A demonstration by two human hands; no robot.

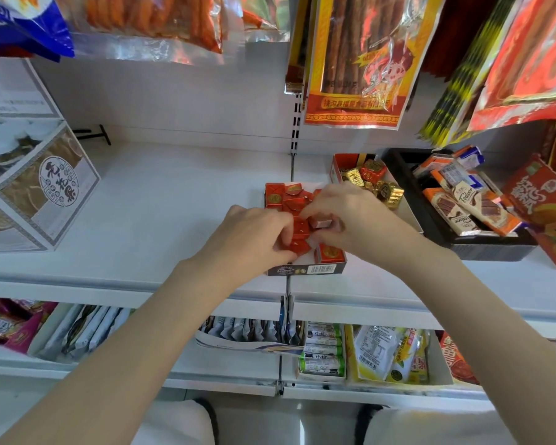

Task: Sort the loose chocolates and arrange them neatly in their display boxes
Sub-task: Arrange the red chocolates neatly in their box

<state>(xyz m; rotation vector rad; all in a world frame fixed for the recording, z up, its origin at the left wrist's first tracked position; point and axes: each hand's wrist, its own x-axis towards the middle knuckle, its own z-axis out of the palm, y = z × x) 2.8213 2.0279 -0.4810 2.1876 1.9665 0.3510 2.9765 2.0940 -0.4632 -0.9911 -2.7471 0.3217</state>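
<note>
Both hands sit over the display box [305, 269] at the shelf's [161, 200] front edge — left hand [254, 234] curled on red chocolates [286, 197], right hand [350, 216] pinching one chocolate [415, 221]; fingertips mostly hidden.

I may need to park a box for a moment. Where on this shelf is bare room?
Bare shelf lies between the grey carton and the red chocolate box. Rightward it is crowded: gold chocolate box, then black tray.

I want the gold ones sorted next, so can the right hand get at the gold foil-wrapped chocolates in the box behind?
Probably yes: the gold foil-wrapped chocolates lie uncovered in their open box, just beyond the right hand, with nothing between them.
</note>
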